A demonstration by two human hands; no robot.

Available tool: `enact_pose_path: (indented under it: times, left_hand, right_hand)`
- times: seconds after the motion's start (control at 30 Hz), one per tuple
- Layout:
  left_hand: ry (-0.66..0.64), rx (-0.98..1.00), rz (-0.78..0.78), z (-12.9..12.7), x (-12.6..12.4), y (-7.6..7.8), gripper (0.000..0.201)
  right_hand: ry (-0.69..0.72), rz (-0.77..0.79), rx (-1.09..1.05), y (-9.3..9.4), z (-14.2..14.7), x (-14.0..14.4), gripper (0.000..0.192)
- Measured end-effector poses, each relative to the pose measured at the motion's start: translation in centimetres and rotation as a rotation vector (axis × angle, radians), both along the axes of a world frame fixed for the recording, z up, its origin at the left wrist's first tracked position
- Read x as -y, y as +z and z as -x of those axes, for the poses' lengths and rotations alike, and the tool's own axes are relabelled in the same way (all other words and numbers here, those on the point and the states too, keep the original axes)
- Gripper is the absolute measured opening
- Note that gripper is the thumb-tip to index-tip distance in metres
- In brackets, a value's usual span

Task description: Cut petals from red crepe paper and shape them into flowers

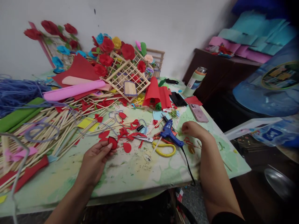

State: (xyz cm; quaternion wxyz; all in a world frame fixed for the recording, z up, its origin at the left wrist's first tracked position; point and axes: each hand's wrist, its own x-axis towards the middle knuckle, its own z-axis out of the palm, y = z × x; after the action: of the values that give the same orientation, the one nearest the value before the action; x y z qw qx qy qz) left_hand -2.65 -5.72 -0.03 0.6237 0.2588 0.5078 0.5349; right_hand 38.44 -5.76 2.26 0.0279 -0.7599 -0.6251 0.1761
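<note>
1. Pale wall [163,18] is filling the top of the frame, and a green-patterned worktop [140,180] is spreading below it; a dark cabinet [205,67] is standing at the upper right.
2. Left of centre, the left hand [95,160] is gripping a red petal [112,142] between thumb and fingers — the petal is sitting above the worktop's near part.
3. Right of centre, the right hand [192,128] is curling its fingers inward beside a blue glue gun [168,132]; whether it is holding anything, I cannot tell.
4. Beneath the glue gun, yellow-handled scissors [164,154] are lying with their blades pointing left, while a black cord [188,163] is trailing toward the near edge.
5. Around the middle of the frame, loose red petals [127,147] are lying near the blades.
6. At the left, thin wooden sticks [66,124] are heaping up below a pink paper roll [74,89], and blue-violet cord [18,95] is bunching at the frame's edge.
7. Toward the upper middle, paper flowers [128,51] are crowding a wooden lattice [117,71] — farther right, a bottle [194,82] is standing behind a pink phone [198,112].
</note>
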Motion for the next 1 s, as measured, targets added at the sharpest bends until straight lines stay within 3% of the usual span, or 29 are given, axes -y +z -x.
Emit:
enact_pose_path:
  times: [0.17, 0.37, 0.47, 0.53, 0.63, 0.7, 0.8, 0.87, 1.0]
  left_hand:
    - [-0.012, -0.005, -0.012, 0.0, 0.0, -0.2, 0.033]
    - [-0.033, 0.013, -0.021, 0.2, 0.1, -0.4, 0.033]
    - [-0.039, 0.015, -0.028, 0.2, 0.1, -0.4, 0.033]
    - [-0.045, 0.016, -0.029, 0.1, -0.1, -0.5, 0.033]
    - [-0.051, 0.026, -0.025, -0.1, -0.4, -0.4, 0.031]
    - [-0.061, 0.036, -0.025, -0.4, -0.6, -0.3, 0.028]
    - [-0.076, 0.058, -0.016, -0.8, -0.8, -0.1, 0.027]
    - [-0.066, 0.071, -0.017, -1.2, -0.8, 0.0, 0.026]
    - [-0.003, 0.13, -0.041, -1.7, -0.8, 0.3, 0.025]
  right_hand:
    - [0.01, 0.056, -0.007, 0.2, 0.1, 0.3, 0.011]
    - [-0.068, -0.023, 0.027, 3.7, -3.0, 3.3, 0.012]
    - [-0.244, -0.275, 0.069, 5.7, -3.7, 5.3, 0.017]
    - [-0.296, -0.4, 0.091, 6.9, -2.4, 6.0, 0.019]
    - [-0.386, -0.602, 0.059, 7.5, 2.5, 6.0, 0.018]
    - [-0.307, -0.735, -0.05, 6.7, 7.5, 5.9, 0.015]
    - [-0.148, -0.748, -0.389, 4.1, 15.7, 6.4, 0.021]
    - [-0.072, -0.764, -0.502, 2.0, 20.3, 7.1, 0.02]
    - [0.084, -0.766, -0.548, -0.9, 24.7, 7.4, 0.019]
